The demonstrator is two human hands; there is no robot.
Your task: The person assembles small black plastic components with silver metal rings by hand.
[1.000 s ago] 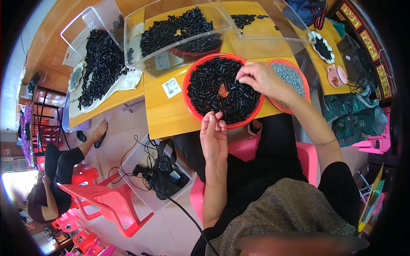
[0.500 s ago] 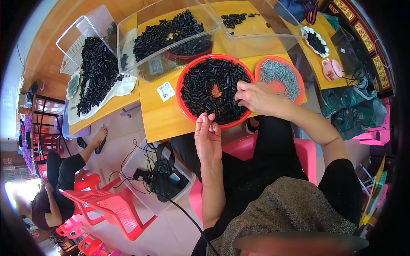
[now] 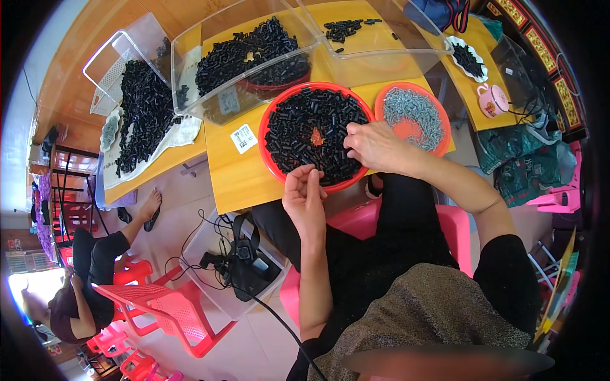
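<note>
A round red basin (image 3: 267, 162) on the yellow table is full of small black cylindrical pieces (image 3: 305, 108), with a bare red patch in the middle. At its right side, my right hand (image 3: 376, 147) has its fingers pinched low among the pieces; what they grip is hidden. By the basin's front rim my left hand (image 3: 306, 200) is raised with fingers curled and thumb up, its fingertips close together. Anything between them is too small to make out. Right of the basin, a red-orange plate (image 3: 401, 127) carries many small silvery metal pieces (image 3: 416, 108), partly behind my right hand.
Clear plastic bins (image 3: 210, 105) stand behind the basin, near more black pieces. A heap of black pieces (image 3: 143, 120) covers a white cloth at left. A pink cup (image 3: 492, 100) is at right. Cables and a black device (image 3: 251, 267) lie in a low bin; another person (image 3: 82, 286) sits far left.
My left hand has turned slightly, its index finger now bent over and its thumb more upright. My right hand's fingertips have shifted a little over the pieces. The view has moved slightly.
</note>
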